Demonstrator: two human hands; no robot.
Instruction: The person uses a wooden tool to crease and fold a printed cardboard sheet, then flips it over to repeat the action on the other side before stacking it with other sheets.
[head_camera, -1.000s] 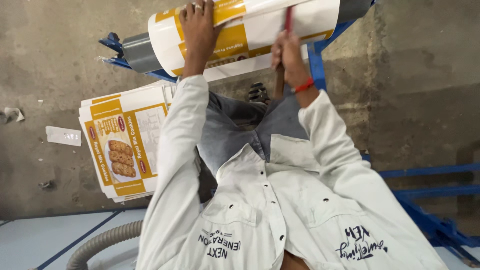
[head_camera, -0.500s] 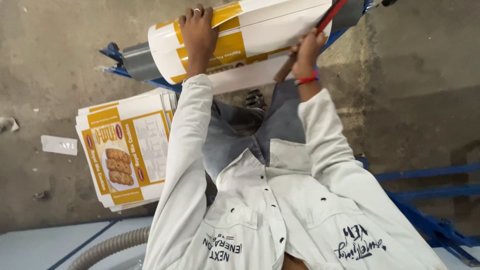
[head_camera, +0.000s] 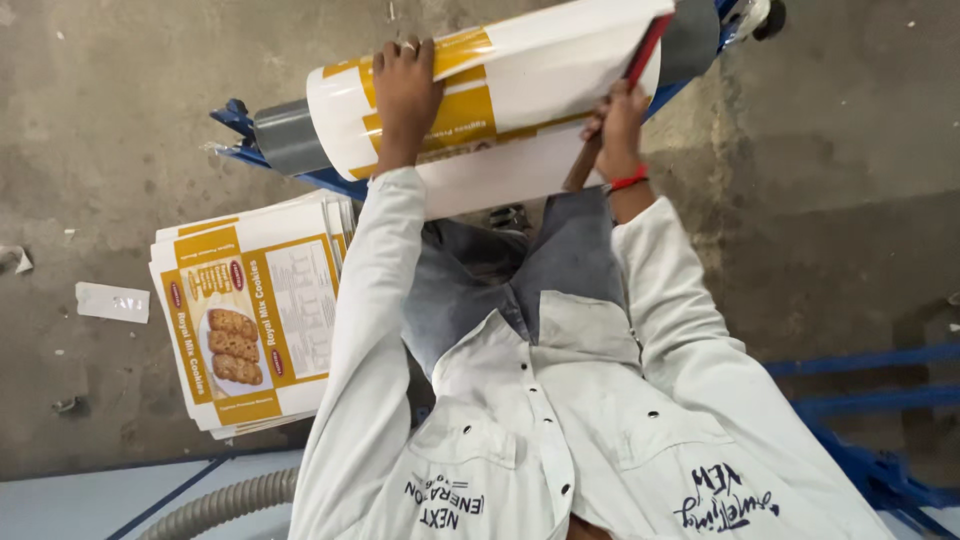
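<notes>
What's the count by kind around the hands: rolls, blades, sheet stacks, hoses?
Printed roll: 1, under the left hand
Red-edged blade: 1, in the right hand
Stack of printed sheets: 1
Grey hose: 1
Total: 4

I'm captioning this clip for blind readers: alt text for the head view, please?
Left hand presses a white-and-yellow printed roll on a grey core; right hand holds a red-edged wooden tool against it. A stack of printed sheets lies on the concrete floor.
</notes>
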